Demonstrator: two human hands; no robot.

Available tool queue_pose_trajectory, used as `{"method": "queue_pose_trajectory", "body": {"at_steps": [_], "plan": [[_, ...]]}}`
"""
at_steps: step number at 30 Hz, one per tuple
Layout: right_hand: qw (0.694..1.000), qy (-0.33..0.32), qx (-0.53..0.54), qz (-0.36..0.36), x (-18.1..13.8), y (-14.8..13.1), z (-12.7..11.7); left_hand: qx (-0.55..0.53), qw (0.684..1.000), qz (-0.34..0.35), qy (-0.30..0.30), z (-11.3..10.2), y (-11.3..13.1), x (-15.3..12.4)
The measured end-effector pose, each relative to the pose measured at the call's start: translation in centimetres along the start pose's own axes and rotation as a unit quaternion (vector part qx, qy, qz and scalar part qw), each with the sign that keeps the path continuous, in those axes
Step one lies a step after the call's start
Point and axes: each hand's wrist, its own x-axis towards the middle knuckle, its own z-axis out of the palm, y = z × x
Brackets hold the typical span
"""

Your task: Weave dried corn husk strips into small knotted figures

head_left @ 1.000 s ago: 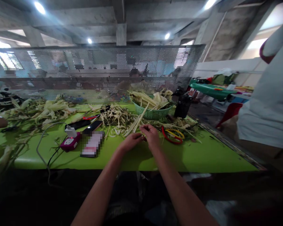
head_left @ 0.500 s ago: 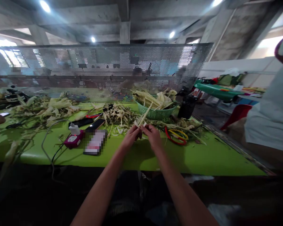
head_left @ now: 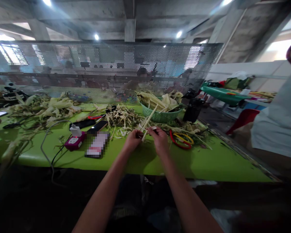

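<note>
Both my hands meet over the green table (head_left: 208, 161), a little behind its middle. My left hand (head_left: 132, 140) is closed on the lower end of a bundle of pale husk strips (head_left: 147, 122) that slants up and to the right. My right hand (head_left: 160, 137) pinches the same strips from the right side. Behind the hands lies a heap of cut husk pieces (head_left: 121, 118), and a green basket (head_left: 157, 115) full of husks stands just beyond them.
A pink charger block (head_left: 74, 141), phones (head_left: 97, 144) and a grey cable (head_left: 47, 142) lie left of my hands. Red and yellow scissors (head_left: 180, 139) lie to the right. A big husk pile (head_left: 46, 108) fills the left. A perforated metal screen (head_left: 106, 71) backs the table. A person in white (head_left: 278, 123) stands right.
My hands have lifted the strips off the table and drawn a little apart along them; the bundle now slants up more steeply. The view has shifted slightly.
</note>
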Motion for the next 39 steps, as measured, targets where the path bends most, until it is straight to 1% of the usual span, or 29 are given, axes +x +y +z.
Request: {"method": "queue_pose_trajectory", "body": {"at_steps": [2,7,9,13,17,20,26,29,35,38,39], "plan": [[1.0,-0.007,-0.007,-0.007,0.0,-0.2,0.0,-0.01,1.0,0.013,-0.015,0.0,0.5,-0.2],[0.999,-0.023,-0.034,-0.018,-0.1,-0.5,0.0,-0.017,0.994,0.009,-0.105,0.5,1.5,-1.1],[0.999,-0.022,-0.041,-0.023,-0.1,-0.5,0.0,-0.016,0.993,0.007,-0.118,0.7,1.6,-1.2],[0.998,-0.019,-0.05,-0.017,-0.3,-0.4,0.1,-0.028,0.995,0.012,-0.095,0.7,1.7,-1.2],[0.996,-0.047,-0.079,-0.006,-0.4,-0.4,0.1,-0.04,0.997,0.018,-0.067,0.5,1.9,-1.3],[0.993,-0.06,-0.1,-0.014,-0.4,-0.4,0.1,-0.045,0.997,0.018,-0.061,0.5,2.1,-1.5],[0.991,-0.052,-0.123,-0.033,-0.3,0.2,0.4,-0.072,0.996,0.039,-0.028,0.4,1.9,-1.4],[0.99,-0.04,-0.129,-0.04,-0.4,0.3,0.7,-0.093,0.994,0.043,-0.024,0.2,1.6,-1.1],[0.987,0.004,-0.15,-0.062,-0.2,-0.1,0.1,-0.121,0.991,0.01,-0.061,-0.3,1.2,-0.9],[0.979,0.058,-0.168,-0.104,-0.2,-0.4,-0.2,-0.132,0.99,0.014,-0.052,-0.4,1.1,-0.8],[0.974,0.066,-0.178,-0.124,-0.3,-0.6,-0.2,-0.135,0.99,0.02,-0.044,-0.4,1.1,-0.8]]}}
